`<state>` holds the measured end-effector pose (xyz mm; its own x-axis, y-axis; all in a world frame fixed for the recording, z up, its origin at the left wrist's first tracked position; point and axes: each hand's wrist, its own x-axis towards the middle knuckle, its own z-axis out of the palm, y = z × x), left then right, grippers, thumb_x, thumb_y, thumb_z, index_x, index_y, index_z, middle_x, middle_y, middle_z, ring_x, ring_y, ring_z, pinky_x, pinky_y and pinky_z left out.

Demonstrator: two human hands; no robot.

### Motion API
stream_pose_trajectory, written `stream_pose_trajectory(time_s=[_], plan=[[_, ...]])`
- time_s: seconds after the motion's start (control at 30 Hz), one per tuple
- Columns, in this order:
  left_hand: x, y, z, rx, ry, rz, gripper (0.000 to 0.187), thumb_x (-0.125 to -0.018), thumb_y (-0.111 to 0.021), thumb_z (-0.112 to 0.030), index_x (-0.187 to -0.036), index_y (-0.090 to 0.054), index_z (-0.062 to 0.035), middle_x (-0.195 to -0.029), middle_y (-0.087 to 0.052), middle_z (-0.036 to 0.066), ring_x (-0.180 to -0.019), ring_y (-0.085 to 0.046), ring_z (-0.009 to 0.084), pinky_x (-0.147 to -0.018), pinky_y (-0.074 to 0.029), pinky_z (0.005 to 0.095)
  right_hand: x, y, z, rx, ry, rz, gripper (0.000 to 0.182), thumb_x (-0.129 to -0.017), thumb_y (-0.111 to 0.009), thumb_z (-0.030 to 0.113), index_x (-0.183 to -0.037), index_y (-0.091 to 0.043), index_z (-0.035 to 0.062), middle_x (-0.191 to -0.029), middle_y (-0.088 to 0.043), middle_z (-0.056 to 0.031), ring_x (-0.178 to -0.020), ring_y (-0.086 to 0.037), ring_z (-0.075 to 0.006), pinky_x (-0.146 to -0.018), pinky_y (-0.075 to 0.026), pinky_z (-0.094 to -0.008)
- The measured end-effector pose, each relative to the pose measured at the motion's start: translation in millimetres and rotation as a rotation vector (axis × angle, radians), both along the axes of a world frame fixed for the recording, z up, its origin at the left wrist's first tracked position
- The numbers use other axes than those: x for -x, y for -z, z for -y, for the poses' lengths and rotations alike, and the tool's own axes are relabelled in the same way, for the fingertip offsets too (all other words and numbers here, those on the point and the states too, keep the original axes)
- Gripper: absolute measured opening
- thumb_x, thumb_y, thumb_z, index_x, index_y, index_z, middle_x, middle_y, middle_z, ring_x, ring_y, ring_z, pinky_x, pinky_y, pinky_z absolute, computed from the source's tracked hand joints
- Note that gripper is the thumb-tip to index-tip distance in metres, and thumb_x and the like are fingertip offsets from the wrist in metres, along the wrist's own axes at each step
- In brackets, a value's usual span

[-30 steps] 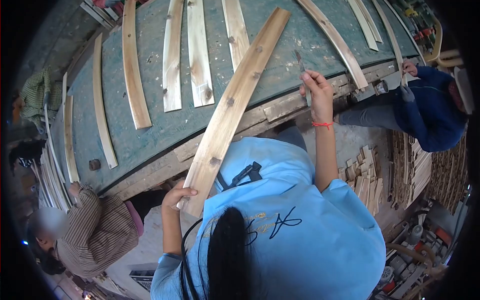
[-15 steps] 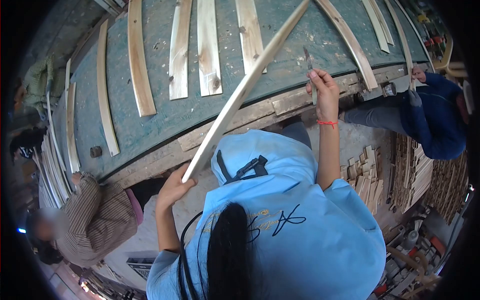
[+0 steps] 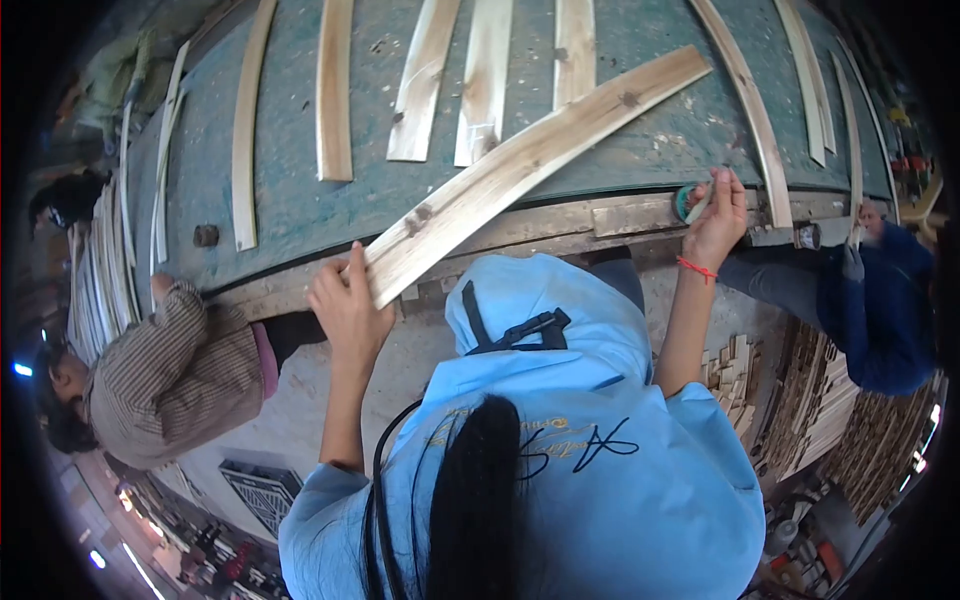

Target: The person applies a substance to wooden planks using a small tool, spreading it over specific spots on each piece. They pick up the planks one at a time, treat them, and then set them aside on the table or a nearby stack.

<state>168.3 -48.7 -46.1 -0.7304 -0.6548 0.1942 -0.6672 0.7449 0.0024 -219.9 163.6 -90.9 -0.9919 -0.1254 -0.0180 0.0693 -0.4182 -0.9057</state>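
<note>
My left hand (image 3: 350, 305) grips the near end of a long wooden slat (image 3: 540, 165). Its broad, knotted face is turned up, and the far end reaches over the green tabletop (image 3: 290, 215), across the ends of other slats. Near the table's front edge, my right hand (image 3: 717, 222), with a red string at the wrist, is closed on a thin tool (image 3: 701, 204). The tool's far part is blurred. A small green round thing (image 3: 685, 203) shows beside those fingers; I cannot tell whether they touch it.
Several slats (image 3: 335, 100) lie spaced along the table. A small dark block (image 3: 205, 235) rests at the left. One person in a striped top (image 3: 185, 370) is at the left, another in dark blue (image 3: 880, 310) at the right. Stacked wood (image 3: 810, 410) stands on the floor, lower right.
The held slat has turned from its narrow edge to its broad face, and its far end has swung lower and right. My right hand has shifted right and slightly down in view.
</note>
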Motion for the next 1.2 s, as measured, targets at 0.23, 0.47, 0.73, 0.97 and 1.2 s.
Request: stream_pose_trajectory(time_s=[0.23,0.47,0.73,0.97,1.2], plan=[[0,4,-6,0.02,-0.025,-0.039,0.076,-0.06,-0.075,-0.017,-0.131,-0.05,-0.0016,-0.103,-0.048,0.016,-0.094,-0.048,0.0328,-0.079,-0.035,0.044,-6,-1,9,0.009,-0.01,0.02,0.017,-0.093,-0.061,0.012,-0.102,-0.058,-0.0014,-0.095,-0.062,-0.0099,-0.064,-0.054,-0.0129,-0.055,-0.044,-0.0244],[-7,22,-6,-0.232,-0.088,-0.048,0.072,-0.059,-0.078,-0.018,-0.125,-0.055,-0.003,-0.103,-0.049,0.016,-0.095,-0.049,0.0327,-0.081,-0.037,0.0437,-1,-3,4,0.01,-0.031,0.004,0.016,-0.094,-0.059,0.012,-0.104,-0.057,0.0,-0.097,-0.062,-0.0092,-0.066,-0.055,-0.0135,-0.055,-0.045,-0.0238],[-17,32,-5,-1.272,-0.171,0.006,0.051,-0.065,-0.068,-0.015,-0.113,-0.06,0.0021,-0.095,-0.067,0.017,-0.086,-0.064,0.0255,-0.078,-0.049,0.0316,0,-5,0,0.017,0.027,0.01,0.016,-0.094,-0.06,0.011,-0.102,-0.058,-0.0019,-0.096,-0.061,-0.0097,-0.066,-0.054,-0.0136,-0.057,-0.046,-0.0233],[-40,49,-28,-1.603,-0.185,-0.01,0.037,-0.069,-0.06,-0.009,-0.104,-0.065,0.0027,-0.087,-0.067,0.01,-0.081,-0.062,0.0149,-0.074,-0.049,0.0265,-2,-1,-1,-0.01,0.053,0.011,0.016,-0.093,-0.06,0.011,-0.101,-0.059,-0.0029,-0.094,-0.062,-0.0099,-0.066,-0.053,-0.0136,-0.058,-0.044,-0.0244],[-7,46,-23,-1.296,-0.257,-0.264,0.026,-0.074,-0.061,-0.013,-0.094,-0.067,0.0018,-0.08,-0.065,0.012,-0.07,-0.059,0.0144,-0.065,-0.047,0.0299,-9,0,7,-0.033,0.013,0.045,0.017,-0.093,-0.06,0.011,-0.103,-0.058,-0.0026,-0.095,-0.062,-0.0102,-0.067,-0.054,-0.0137,-0.059,-0.045,-0.0254]])
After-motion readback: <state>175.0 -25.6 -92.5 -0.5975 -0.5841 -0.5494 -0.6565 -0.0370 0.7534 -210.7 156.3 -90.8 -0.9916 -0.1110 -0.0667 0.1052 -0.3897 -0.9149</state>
